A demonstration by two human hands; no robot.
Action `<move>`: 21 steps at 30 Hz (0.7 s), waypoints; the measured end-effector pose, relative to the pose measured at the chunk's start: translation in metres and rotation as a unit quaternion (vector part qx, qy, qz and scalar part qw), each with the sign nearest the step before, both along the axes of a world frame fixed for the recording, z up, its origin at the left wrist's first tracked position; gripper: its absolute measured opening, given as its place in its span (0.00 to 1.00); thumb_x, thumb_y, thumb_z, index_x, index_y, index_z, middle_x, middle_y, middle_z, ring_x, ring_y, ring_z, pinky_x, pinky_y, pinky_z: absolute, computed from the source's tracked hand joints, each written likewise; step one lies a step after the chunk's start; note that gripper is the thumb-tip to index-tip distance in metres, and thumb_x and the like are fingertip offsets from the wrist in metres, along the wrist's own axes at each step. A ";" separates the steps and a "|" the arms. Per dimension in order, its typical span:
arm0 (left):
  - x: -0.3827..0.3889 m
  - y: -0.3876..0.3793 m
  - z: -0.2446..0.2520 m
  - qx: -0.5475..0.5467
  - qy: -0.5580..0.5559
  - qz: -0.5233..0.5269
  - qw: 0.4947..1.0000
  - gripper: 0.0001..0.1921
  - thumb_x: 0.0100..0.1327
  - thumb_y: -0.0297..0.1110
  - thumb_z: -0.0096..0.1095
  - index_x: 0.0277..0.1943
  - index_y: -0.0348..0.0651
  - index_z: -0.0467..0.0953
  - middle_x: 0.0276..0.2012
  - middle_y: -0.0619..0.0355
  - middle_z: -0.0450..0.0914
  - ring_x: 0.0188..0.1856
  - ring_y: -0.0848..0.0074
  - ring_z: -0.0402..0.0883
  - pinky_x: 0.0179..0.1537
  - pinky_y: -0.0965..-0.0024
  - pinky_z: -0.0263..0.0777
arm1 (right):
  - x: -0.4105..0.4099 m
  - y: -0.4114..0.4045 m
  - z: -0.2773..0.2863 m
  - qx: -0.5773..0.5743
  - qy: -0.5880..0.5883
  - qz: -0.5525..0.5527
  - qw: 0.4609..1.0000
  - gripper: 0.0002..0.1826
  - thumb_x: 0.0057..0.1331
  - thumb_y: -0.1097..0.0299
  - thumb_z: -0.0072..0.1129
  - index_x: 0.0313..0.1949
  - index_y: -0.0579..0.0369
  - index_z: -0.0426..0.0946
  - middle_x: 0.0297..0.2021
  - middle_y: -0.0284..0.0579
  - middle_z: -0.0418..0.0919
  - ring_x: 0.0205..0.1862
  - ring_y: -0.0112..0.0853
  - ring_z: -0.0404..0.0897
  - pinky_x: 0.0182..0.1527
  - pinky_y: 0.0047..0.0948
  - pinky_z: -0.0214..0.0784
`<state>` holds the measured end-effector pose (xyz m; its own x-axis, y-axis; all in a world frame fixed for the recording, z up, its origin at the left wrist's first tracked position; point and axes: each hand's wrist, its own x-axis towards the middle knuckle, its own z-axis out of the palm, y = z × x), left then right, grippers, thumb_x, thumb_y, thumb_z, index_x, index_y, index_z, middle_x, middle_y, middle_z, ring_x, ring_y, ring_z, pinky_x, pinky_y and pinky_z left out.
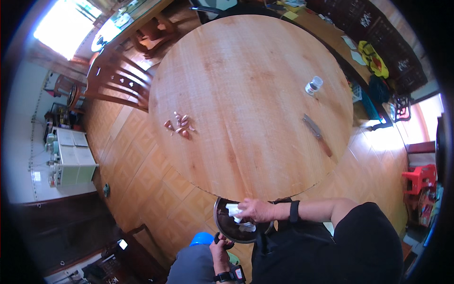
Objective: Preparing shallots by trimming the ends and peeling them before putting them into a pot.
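Observation:
My right hand [258,210] grips a white cloth or paper wipe [233,211], pressed inside a dark round pan [227,227] with a metal rim. Part of the white wipe hangs lower in the pan. By its black handle [230,245] my left hand [220,249] holds the pan, just below the edge of the round wooden table [241,106]. On the table's left lie several garlic cloves [184,122]. A knife with a wooden handle [323,145] rests at the right, and beyond it is a small clear jar [314,85] with a label.
A wooden chair [113,80] stands at the table's left. Behind on the right is a long wooden desk [330,37] bearing papers and a yellow bag [373,59]. A red plastic stool [419,179] is at the far right, a white cabinet [72,147] at the far left.

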<state>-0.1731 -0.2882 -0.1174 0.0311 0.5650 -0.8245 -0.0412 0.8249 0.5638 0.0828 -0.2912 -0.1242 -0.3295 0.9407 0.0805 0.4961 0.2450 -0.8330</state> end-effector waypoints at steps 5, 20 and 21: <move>-0.005 0.001 -0.006 -0.006 -0.016 -0.036 0.999 0.20 0.41 0.18 0.48 0.42 0.29 0.71 0.36 0.57 0.75 0.35 0.73 0.75 0.32 0.72 0.72 | 0.077 0.005 -0.008 0.091 -0.081 -0.235 0.964 0.22 0.48 0.76 0.51 0.45 0.42 0.73 0.40 0.46 0.73 0.39 0.41 0.73 0.42 0.36 0.66; 0.018 -0.004 -0.006 -0.009 -0.005 -0.140 0.990 0.19 0.40 0.19 0.48 0.40 0.31 0.71 0.36 0.57 0.76 0.34 0.74 0.75 0.31 0.68 0.73 | 0.053 -0.083 -0.031 0.066 -0.115 -0.222 0.966 0.15 0.51 0.72 0.50 0.41 0.48 0.73 0.32 0.43 0.72 0.34 0.36 0.72 0.35 0.34 0.69; 0.019 -0.004 -0.007 -0.007 -0.006 -0.151 0.989 0.19 0.40 0.18 0.48 0.40 0.30 0.71 0.37 0.56 0.76 0.34 0.74 0.75 0.32 0.67 0.73 | 0.034 -0.090 -0.033 0.034 -0.079 -0.163 0.983 0.16 0.50 0.73 0.52 0.41 0.47 0.73 0.32 0.43 0.72 0.34 0.36 0.72 0.36 0.33 0.70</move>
